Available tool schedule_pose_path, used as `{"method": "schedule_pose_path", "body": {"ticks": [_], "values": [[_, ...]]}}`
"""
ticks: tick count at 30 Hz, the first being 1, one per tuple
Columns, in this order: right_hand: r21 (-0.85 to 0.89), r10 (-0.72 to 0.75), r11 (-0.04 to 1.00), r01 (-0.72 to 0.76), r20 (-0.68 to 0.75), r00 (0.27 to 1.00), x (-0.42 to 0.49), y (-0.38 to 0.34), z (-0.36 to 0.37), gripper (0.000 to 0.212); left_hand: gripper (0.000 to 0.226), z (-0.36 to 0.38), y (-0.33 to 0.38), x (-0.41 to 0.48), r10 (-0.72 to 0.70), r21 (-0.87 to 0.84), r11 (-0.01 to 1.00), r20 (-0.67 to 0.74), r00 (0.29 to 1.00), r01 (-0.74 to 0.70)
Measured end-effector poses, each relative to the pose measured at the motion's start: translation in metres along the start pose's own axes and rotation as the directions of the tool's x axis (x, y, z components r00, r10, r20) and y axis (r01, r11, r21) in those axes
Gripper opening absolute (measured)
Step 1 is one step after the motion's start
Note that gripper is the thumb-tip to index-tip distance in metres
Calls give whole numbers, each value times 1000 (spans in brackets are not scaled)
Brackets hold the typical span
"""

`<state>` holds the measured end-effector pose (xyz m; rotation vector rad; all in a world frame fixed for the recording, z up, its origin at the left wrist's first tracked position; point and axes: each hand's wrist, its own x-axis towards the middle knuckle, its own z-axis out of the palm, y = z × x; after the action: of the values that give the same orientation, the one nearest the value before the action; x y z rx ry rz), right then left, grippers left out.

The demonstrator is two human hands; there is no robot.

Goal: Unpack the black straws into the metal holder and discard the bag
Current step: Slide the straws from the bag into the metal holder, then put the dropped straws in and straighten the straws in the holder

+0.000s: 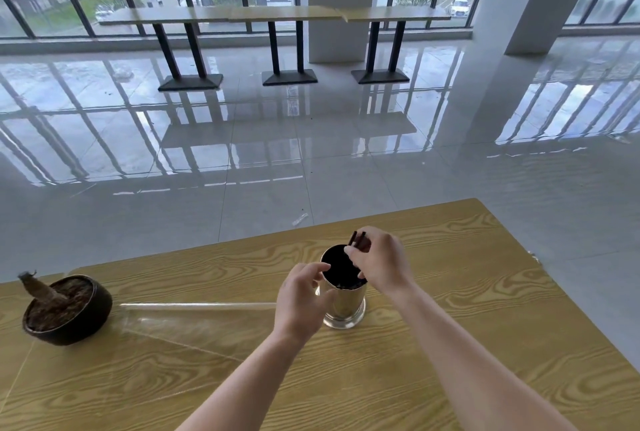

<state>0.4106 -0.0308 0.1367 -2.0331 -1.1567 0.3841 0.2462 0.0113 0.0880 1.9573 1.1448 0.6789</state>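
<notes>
A shiny metal holder (346,307) stands upright on the wooden table (450,344), its mouth filled with black straws (337,266). My left hand (301,299) curls round the holder's left side, its fingertips at the rim. Over the rim's right side, my right hand (379,262) pinches a few black straws whose tips stick up above its fingers. A clear, empty plastic bag (194,321) lies flat on the table to the left of the holder.
A dark round pot (69,309) with a dried plant stump stands at the table's left. The table's far edge runs just behind the holder. Beyond it lie a glossy tiled floor, high tables by the windows and a white pillar.
</notes>
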Motion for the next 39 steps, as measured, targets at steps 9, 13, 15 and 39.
{"method": "schedule_pose_path", "body": {"ticks": [9,13,15,39], "values": [[144,42,990,-16,-181,983,-13,50,-24,23,54,12,0,20,90,250,961,111,990,-116],[99,75,990,-96,200,977,-29,73,-16,63,63,15,1,27,93,247,962,93,991,-114],[89,-11,996,-16,288,957,-27,70,-9,58,66,17,2,28,81,216,971,85,993,-98],[131,-2,988,-78,522,853,68,34,-6,21,11,11,29,95,-91,216,976,329,940,18]]}}
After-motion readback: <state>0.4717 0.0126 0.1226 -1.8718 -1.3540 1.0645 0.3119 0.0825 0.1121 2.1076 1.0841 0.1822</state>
